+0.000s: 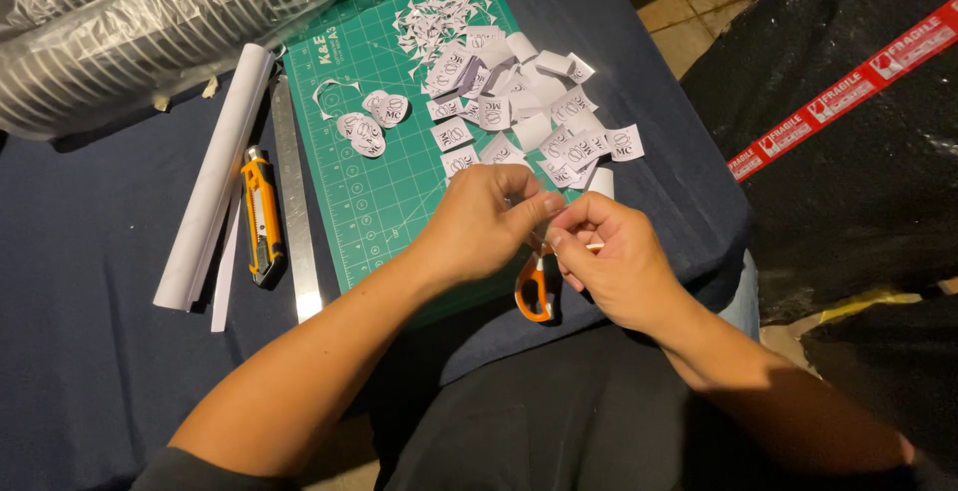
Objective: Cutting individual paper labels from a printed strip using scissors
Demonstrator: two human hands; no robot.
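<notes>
while both arms reach in from below, the left hand (pixel 479 222) and the right hand (pixel 609 261) meet over the near edge of the green cutting mat (pixel 369 192), fingers pinched on a tiny bit of white paper (pixel 555 214) too small to see well. orange-handled scissors (pixel 534 286) hang under the right hand, handle loops pointing down at the lap. a pile of small white printed paper squares (pixel 519 102) lies just beyond. a yellow box cutter (pixel 261 217) and steel ruler (pixel 295 212) lie lengthwise on the dark blue desk (pixel 90 331), left of the mat.
</notes>
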